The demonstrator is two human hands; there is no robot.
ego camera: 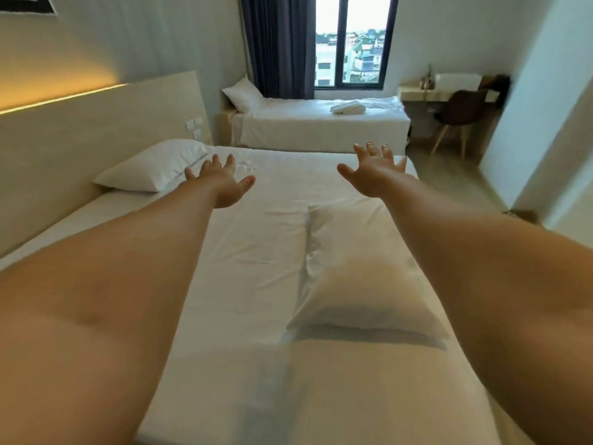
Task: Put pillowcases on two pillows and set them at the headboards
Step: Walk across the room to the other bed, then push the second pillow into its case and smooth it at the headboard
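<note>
We look down the length of a white near bed (250, 239), both our bare arms stretched forward over it. Our left hand (224, 184), toward eleven o'clock, and our right hand (375, 175), toward one o'clock, are spread wide, fingers splayed, gripping nothing. Between our forearms, just right of centre, a white pillow (359, 277) appears blurred above the mattress with a shadow beneath; it looks to be in the air, perhaps just let go, which would explain the empty open palms. At ten o'clock a cased pillow (154, 167) already leans against the pale wooden headboard (96, 136). At twelve o'clock, well apart, a second bed (321, 123) carries its own pillow (242, 93) beneath the window (349, 43).
</note>
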